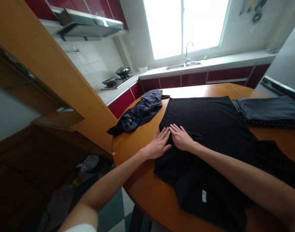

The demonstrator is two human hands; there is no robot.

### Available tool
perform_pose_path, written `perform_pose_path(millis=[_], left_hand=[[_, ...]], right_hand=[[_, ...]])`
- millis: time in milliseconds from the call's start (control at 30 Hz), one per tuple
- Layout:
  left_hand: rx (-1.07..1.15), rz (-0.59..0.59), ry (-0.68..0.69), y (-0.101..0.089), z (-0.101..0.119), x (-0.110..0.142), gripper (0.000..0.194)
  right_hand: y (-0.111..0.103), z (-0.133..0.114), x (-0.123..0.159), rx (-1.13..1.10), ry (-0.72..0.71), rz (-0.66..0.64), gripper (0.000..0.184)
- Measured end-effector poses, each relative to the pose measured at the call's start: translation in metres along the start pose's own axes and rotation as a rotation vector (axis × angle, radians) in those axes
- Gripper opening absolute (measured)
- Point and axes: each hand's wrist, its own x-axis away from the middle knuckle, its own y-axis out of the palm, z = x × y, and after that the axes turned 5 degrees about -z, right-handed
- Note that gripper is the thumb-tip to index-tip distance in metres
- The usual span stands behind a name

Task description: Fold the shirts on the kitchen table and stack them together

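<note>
A black shirt (205, 119) lies spread on the wooden table (135, 148), its collar end toward me with a small white label (204, 196) showing. My left hand (157, 145) rests on the shirt's left edge, fingers stretched out and flat. Right beside it, my right hand (180, 137) lies palm down on the black cloth, fingers extended. The fingertips of both hands nearly meet. Neither hand has cloth gripped in it as far as I can see.
A crumpled dark blue garment (144, 109) lies at the table's far left. Folded grey-blue clothing (270, 109) is stacked at the right. Beyond are a counter with a sink (176, 67) and a stove with a pot (122, 71). A wooden partition (65, 83) stands at left.
</note>
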Motion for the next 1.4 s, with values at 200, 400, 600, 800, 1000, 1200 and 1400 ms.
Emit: perform_pose_path(millis=[200, 400, 600, 800, 1000, 1200, 1400], left_hand=[[0.008, -0.169, 0.212, -0.016, 0.036, 0.084, 0.062], [-0.015, 0.131, 0.008, -0.003, 0.047, 0.119, 0.039], [-0.061, 0.109, -0.008, 0.006, 0.055, 0.118, 0.025], [0.162, -0.092, 0.009, -0.031, 0.037, 0.109, 0.017], [0.192, 0.274, -0.093, -0.054, -0.035, 0.001, 0.024], [0.033, 0.267, -0.201, -0.018, -0.081, -0.069, 0.026], [-0.004, 0.221, -0.251, -0.009, -0.092, -0.064, 0.03]], right_hand=[[0.001, -0.002, -0.001, -0.029, 0.005, 0.021, 0.058], [0.002, 0.0, -0.005, -0.095, 0.058, 0.009, 0.056], [-0.009, 0.009, -0.009, -0.183, 0.003, -0.014, 0.055], [-0.009, 0.01, -0.009, -0.14, -0.021, -0.045, 0.055], [-0.008, 0.008, -0.009, -0.11, -0.01, -0.051, 0.056], [-0.012, 0.007, -0.007, -0.095, -0.024, -0.044, 0.056], [-0.007, 0.008, -0.006, -0.082, -0.032, -0.029, 0.056]])
